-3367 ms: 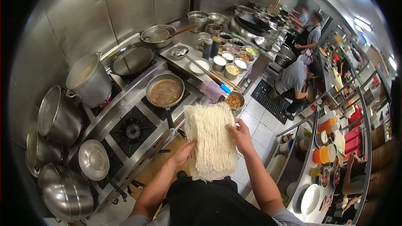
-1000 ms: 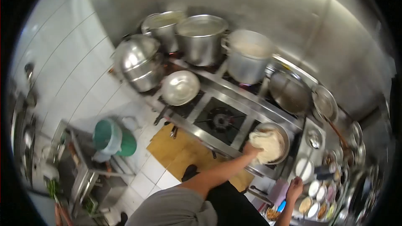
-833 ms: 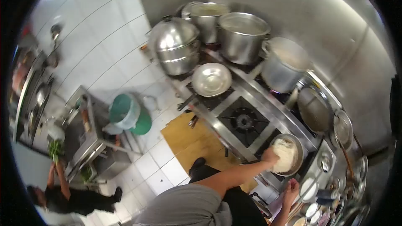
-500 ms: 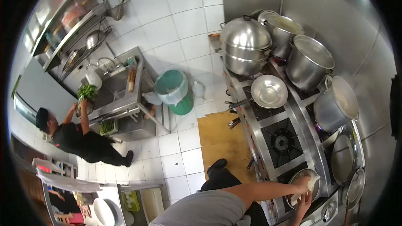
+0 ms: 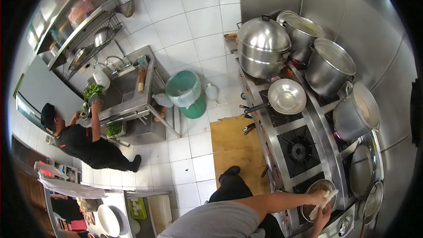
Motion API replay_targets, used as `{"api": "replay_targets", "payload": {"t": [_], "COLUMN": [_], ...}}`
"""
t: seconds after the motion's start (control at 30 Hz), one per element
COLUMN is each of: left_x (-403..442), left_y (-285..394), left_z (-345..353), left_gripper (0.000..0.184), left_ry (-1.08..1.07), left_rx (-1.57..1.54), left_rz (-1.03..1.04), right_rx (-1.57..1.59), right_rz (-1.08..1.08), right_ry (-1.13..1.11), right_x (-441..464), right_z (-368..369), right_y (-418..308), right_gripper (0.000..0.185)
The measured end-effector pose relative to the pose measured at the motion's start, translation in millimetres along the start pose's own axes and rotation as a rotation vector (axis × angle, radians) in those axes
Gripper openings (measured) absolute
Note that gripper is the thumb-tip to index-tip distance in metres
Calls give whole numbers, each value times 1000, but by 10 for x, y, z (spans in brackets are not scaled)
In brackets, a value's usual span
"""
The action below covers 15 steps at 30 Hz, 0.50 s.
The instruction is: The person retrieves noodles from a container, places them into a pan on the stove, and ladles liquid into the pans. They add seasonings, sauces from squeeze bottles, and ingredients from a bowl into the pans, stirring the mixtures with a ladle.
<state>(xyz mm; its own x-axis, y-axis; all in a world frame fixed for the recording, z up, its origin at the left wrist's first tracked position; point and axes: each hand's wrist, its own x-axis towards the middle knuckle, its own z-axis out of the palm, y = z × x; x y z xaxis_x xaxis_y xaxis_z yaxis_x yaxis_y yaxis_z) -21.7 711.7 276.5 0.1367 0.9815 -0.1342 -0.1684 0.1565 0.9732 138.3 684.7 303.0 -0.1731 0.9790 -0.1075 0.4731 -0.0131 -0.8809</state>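
My left hand (image 5: 317, 197) and my right hand (image 5: 324, 215) are closed on a limp white strip (image 5: 327, 199); its material is hard to tell, perhaps cloth. It stretches slantwise between them over a round metal pan (image 5: 307, 218). Reddish-brown contents show at the bottom of that pan, which sits at the near end of the stove (image 5: 282, 174). Part of the pan is covered by my hands and the strip.
A bare burner (image 5: 298, 149) lies beyond the pan, then a shallow wok (image 5: 286, 96) and a domed steamer (image 5: 264, 46). Several tall pots (image 5: 329, 68) line the back. At a sink (image 5: 121, 90), a co-worker (image 5: 83, 143) handles leafy greens (image 5: 93, 90). A green bin (image 5: 192, 108) stands between.
My hands have shifted slightly, and the white strip now looks longer and more stretched out over the pan. The co-worker has brought a round metal item up beside the greens.
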Motion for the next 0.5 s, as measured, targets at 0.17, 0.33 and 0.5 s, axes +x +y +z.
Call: {"api": "replay_targets", "payload": {"t": [0.17, 0.33, 0.5], "left_x": [-99, -15, -132], "left_y": [237, -207, -78], "left_z": [-67, -82, -286], "left_gripper": [49, 31, 28], "left_ry": [-131, -5, 53], "left_rx": [17, 97, -93], "left_rz": [-58, -85, -268], "right_rx": [-219, -650, -700], "right_rz": [-5, 30, 10], "right_ry": [180, 363, 303], "right_x": [-189, -160, -86], "right_z": [37, -27, -108], "right_y": [-349, -285, -336], "right_gripper": [35, 39, 42]}}
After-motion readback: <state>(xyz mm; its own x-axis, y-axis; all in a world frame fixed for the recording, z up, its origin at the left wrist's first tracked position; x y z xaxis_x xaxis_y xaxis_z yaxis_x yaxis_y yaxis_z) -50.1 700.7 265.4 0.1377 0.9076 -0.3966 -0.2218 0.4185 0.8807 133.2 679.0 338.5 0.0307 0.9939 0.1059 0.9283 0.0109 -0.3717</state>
